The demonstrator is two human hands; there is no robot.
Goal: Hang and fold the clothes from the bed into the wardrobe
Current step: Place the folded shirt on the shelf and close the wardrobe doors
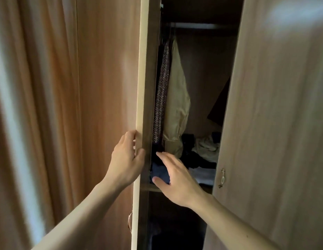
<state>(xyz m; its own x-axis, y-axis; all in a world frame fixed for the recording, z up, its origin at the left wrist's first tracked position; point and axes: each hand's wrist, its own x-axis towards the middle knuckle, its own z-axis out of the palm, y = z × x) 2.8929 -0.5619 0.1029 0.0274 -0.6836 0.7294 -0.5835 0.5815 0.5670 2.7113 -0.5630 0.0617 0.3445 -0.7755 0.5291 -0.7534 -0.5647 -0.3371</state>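
The wardrobe stands partly open, a dark gap between its left door (142, 73) and right door (276, 105). My left hand (127, 157) grips the edge of the left door, thumb on its front. My right hand (175, 179) reaches into the gap with fingers spread, touching a dark blue folded garment (159, 172) on the shelf. From the rail (198, 26) hang a patterned garment (161, 92) and a cream garment (177, 98). Further right on the shelf lies a jumble of dark and pale clothes (204, 150).
A metal handle (222, 178) sits on the right door, close to my right forearm. Another handle (130, 221) shows low on the left door. Orange curtains (39, 105) hang at the left. Below the shelf edge (153, 189) the wardrobe is dark.
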